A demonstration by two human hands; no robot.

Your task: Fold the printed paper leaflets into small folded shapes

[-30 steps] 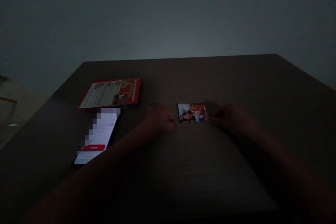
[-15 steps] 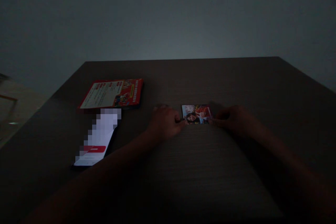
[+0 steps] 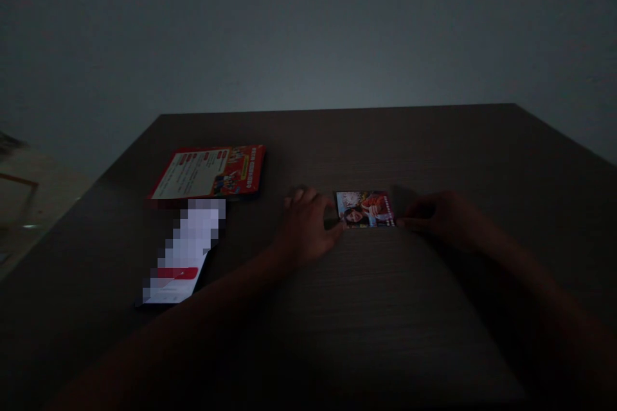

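A small glossy picture card (image 3: pixel 365 209) lies flat on the dark table, printed side up. At its left, my left hand (image 3: pixel 308 221) rests with fingers apart, the thumb tip by the card's lower left corner. My right hand (image 3: pixel 441 218) is at the card's right edge, thumb and curled fingers drawn together in a pinch close to the lower right corner. Dim light hides whether those fingertips hold anything or only meet the edge.
A red printed booklet or flat box (image 3: pixel 207 173) lies at the left. In front of it is a lit phone (image 3: pixel 180 286), partly blurred out, beside my left forearm. The wood-grain table (image 3: pixel 337 141) ends at a plain wall (image 3: pixel 337 32).
My left hand has opened, its fingers spreading off the card's left side. My right hand has shifted slightly right, to the card's edge. The card lies in about the same place.
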